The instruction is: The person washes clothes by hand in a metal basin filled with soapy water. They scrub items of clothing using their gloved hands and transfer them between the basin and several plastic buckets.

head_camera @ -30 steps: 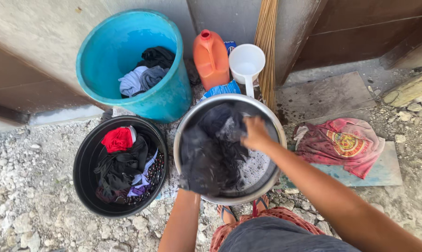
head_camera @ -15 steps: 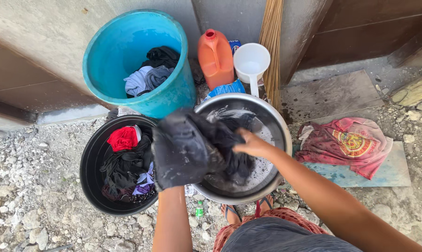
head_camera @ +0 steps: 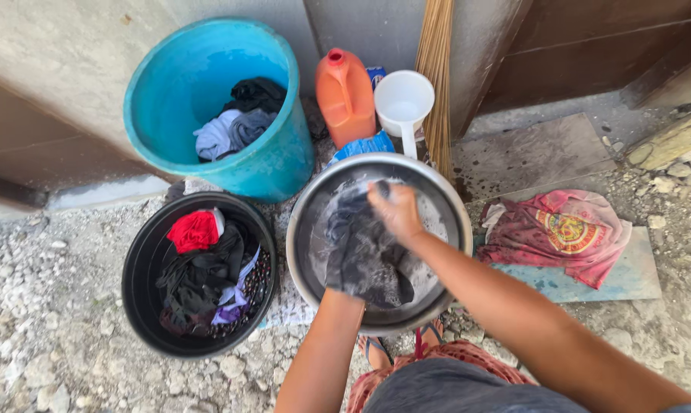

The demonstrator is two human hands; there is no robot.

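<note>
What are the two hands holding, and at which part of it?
Both hold one dark wet garment over the metal basin: the right hand grips its upper end, while the left hand is buried in its lower part.

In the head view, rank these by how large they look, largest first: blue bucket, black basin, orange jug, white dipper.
1. blue bucket and black basin: too alike to rank, and the bucket stands taller, nearer the camera.
2. orange jug
3. white dipper

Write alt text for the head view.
Both hands, left hand and right hand, scrub a dark garment in a soapy metal basin. Beside it sit a black tub and blue bucket of clothes.
</note>
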